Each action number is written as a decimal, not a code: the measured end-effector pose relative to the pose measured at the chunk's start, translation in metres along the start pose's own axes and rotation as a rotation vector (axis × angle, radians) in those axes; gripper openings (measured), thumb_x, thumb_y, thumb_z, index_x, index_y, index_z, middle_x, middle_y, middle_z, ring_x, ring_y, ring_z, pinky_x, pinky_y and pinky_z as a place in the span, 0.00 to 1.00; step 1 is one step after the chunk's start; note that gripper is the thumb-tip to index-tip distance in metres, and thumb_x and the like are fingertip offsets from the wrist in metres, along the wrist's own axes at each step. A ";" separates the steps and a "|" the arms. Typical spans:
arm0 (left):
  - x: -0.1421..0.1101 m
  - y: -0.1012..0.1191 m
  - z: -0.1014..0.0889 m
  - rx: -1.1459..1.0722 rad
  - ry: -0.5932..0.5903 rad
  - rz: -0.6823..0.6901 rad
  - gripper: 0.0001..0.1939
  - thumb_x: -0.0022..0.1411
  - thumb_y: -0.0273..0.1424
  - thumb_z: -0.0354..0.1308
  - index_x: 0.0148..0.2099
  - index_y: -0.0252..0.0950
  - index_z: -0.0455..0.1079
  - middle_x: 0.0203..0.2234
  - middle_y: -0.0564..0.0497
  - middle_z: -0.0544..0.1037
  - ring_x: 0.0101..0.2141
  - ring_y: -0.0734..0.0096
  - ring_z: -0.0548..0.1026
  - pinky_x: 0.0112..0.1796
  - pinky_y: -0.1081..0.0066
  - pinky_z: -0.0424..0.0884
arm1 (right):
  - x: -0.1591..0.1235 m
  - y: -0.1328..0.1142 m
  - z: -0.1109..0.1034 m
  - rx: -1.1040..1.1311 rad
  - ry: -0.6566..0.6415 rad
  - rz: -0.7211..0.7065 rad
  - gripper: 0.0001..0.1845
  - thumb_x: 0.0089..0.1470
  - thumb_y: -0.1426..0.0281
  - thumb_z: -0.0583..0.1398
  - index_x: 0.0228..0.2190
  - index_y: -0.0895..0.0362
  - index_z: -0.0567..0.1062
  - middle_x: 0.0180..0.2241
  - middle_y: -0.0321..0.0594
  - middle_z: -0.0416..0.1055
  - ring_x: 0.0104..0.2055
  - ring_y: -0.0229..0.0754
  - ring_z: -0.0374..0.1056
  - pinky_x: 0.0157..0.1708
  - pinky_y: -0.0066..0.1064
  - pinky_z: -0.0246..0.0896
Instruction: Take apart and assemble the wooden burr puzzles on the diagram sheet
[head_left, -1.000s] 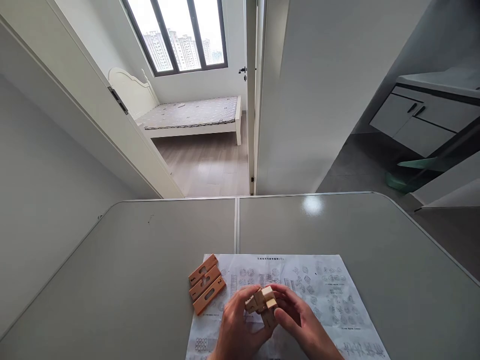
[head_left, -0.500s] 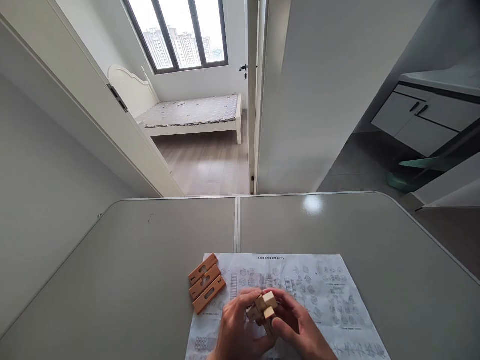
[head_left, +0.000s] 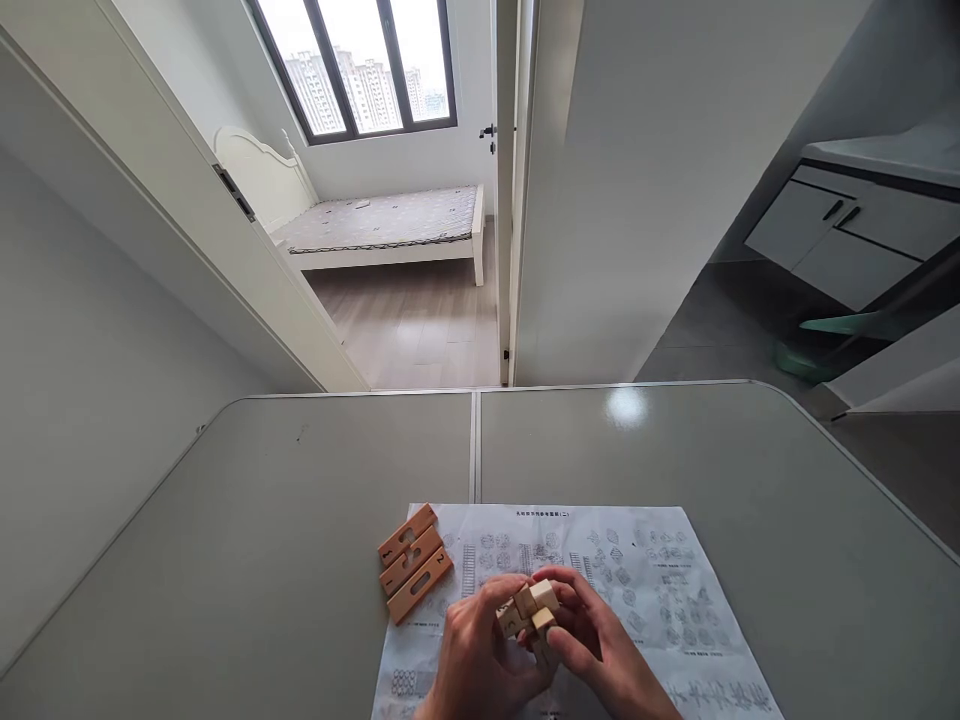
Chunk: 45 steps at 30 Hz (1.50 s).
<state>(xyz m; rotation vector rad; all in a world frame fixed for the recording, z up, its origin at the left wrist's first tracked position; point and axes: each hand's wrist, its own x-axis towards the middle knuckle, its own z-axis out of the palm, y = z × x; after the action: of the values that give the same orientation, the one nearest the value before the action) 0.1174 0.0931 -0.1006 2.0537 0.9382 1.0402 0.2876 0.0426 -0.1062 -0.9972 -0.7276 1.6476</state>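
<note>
Between my two hands is a small interlocking wooden puzzle [head_left: 529,606] made of light, square-ended sticks that cross each other. My left hand [head_left: 480,650] wraps its left and lower side, fingers curled over the top. My right hand [head_left: 592,640] grips the right side, thumb against a front block and the other fingers behind. Parts of the puzzle are hidden by the fingers. Beneath the hands lies a printed instruction sheet [head_left: 652,600] covered in small diagrams. To the left, several numbered reddish-brown notched wooden pieces [head_left: 416,565] lie side by side, partly over the sheet's edge.
The grey table [head_left: 262,560] has a pale rim and a seam [head_left: 475,450] running down its middle. Beyond its far edge, a doorway shows a bed [head_left: 390,222] under a window [head_left: 356,65]. White cabinets [head_left: 847,235] stand at the right.
My right hand's fingers lifted, then closed again around the puzzle, which has shifted and turned slightly in my hands. The brown pieces and the sheet stay in place.
</note>
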 end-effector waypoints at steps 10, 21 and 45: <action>-0.006 -0.004 0.000 -0.094 -0.021 -0.094 0.33 0.47 0.31 0.76 0.55 0.44 0.69 0.38 0.53 0.86 0.30 0.67 0.84 0.33 0.73 0.81 | -0.002 -0.009 -0.004 -0.023 -0.066 0.098 0.35 0.56 0.43 0.68 0.55 0.52 0.70 0.41 0.44 0.80 0.45 0.55 0.79 0.49 0.44 0.71; 0.001 -0.001 -0.010 -0.152 -0.089 -0.062 0.33 0.48 0.39 0.77 0.55 0.44 0.71 0.41 0.48 0.82 0.38 0.60 0.83 0.38 0.68 0.82 | -0.002 -0.006 0.004 0.284 -0.133 0.190 0.33 0.55 0.46 0.68 0.52 0.54 0.73 0.45 0.47 0.79 0.50 0.55 0.77 0.51 0.42 0.68; 0.000 -0.001 -0.010 -0.358 -0.215 -0.338 0.32 0.44 0.43 0.77 0.51 0.40 0.75 0.37 0.50 0.78 0.34 0.66 0.74 0.33 0.73 0.72 | -0.002 0.007 -0.024 -0.759 -0.027 -0.353 0.18 0.73 0.55 0.53 0.37 0.51 0.75 0.30 0.39 0.75 0.29 0.45 0.69 0.33 0.34 0.59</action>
<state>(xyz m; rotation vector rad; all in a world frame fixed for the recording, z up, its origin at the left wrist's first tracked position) 0.1089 0.0960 -0.0970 1.6067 0.8763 0.7287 0.3059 0.0386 -0.1226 -1.2667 -1.5144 1.0776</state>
